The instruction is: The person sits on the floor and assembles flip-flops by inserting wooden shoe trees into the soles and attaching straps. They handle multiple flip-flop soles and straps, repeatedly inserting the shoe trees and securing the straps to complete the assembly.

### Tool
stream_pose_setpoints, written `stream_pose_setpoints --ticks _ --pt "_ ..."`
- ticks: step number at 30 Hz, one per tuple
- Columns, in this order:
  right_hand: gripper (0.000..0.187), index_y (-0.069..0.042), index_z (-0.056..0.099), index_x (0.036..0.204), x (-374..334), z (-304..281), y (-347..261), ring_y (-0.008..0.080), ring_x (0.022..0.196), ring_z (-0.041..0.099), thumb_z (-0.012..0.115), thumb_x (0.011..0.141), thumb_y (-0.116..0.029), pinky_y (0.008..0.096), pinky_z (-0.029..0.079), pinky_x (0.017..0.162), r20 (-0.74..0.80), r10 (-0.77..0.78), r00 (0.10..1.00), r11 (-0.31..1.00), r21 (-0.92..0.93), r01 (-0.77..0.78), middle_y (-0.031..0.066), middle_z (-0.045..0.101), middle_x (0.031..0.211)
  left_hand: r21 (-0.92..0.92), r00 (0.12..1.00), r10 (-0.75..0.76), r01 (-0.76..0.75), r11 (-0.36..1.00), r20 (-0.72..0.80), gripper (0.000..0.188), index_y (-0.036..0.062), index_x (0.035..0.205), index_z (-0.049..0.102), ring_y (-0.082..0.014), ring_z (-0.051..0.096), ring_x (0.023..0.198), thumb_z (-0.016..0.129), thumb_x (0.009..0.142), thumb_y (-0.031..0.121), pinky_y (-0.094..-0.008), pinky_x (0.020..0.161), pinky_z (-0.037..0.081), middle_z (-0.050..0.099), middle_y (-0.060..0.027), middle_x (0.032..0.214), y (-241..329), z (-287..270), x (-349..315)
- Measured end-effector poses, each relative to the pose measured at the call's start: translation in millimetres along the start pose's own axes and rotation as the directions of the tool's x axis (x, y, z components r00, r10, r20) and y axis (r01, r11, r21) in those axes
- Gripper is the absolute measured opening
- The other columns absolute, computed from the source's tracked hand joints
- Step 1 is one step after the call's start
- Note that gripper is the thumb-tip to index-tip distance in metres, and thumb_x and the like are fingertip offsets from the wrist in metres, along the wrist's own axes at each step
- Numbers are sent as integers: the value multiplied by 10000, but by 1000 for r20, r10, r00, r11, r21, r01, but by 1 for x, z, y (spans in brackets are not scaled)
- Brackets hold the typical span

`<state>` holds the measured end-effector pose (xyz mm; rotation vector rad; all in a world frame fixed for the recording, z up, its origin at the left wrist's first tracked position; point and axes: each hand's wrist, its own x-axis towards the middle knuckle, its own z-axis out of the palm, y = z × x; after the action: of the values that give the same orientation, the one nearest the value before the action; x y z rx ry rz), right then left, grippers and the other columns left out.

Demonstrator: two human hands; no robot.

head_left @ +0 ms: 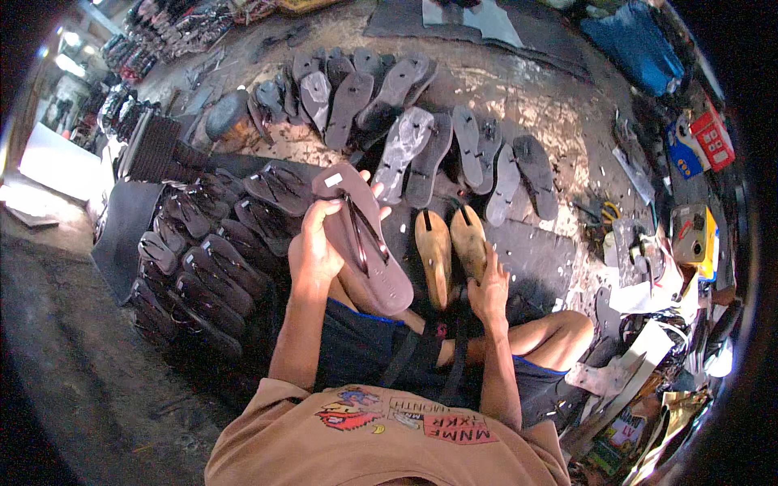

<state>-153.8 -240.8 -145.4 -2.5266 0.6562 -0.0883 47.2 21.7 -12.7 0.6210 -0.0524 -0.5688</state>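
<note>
Raised in front of my left knee is a brown-mauve flip-flop sandal [369, 247] with a dark strap and a small white label at its heel. My left hand [318, 243] grips its side, the thumb lying on the footbed. Two yellowish wooden shoe lasts [434, 257], each with a dark slot at the tip, stand side by side before my lap. Around the lower end of the right-hand shoe last [468, 241] my right hand [489, 290] is closed. Its fingertips are partly hidden behind the last.
Finished dark sandals [217, 271] lie in rows at the left. Ahead, loose soles [350, 105] and several more soles [486, 154] spread over the floor. Yellow-handled scissors [608, 212], a red box [711, 138] and scraps crowd the right side. A dark sheet [531, 259] lies near my right knee.
</note>
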Motion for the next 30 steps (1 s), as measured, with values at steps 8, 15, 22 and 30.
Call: stream_pose_setpoints --ticks 8,15,22,30 --pt "665 22 553 1509 -77 -115 -96 306 1411 573 715 868 -48 432 446 1188 40 -109 993 552 833 27 180 607 1503 154 923 264 -228 961 -281 524 290 1526 471 -387 651 1240 646 1047 173 -666 995 569 626 -140 1317 24 -29 23" --pt "677 -54 661 1425 -78 -143 -128 444 1339 618 787 761 -92 481 487 1157 21 -399 917 768 554 322 256 616 1468 242 963 221 -180 953 -152 440 176 1453 524 -380 683 1185 656 1039 109 -605 906 639 649 -163 1286 13 7 22" --pt "635 11 600 1476 -95 -76 -138 273 1441 549 775 865 25 407 391 1222 -6 -122 993 401 914 55 178 622 1512 45 991 79 -75 996 -108 629 232 1589 408 -393 660 1244 675 1032 115 -627 975 608 595 -186 1431 -32 21 -2" --pt "674 49 518 1522 -111 -49 -160 394 1478 509 769 901 -29 462 387 1226 -241 -117 963 524 809 266 277 560 1536 106 994 107 -108 989 19 609 229 1599 397 -395 668 1243 634 1053 101 -613 982 604 622 -202 1397 -32 36 10"
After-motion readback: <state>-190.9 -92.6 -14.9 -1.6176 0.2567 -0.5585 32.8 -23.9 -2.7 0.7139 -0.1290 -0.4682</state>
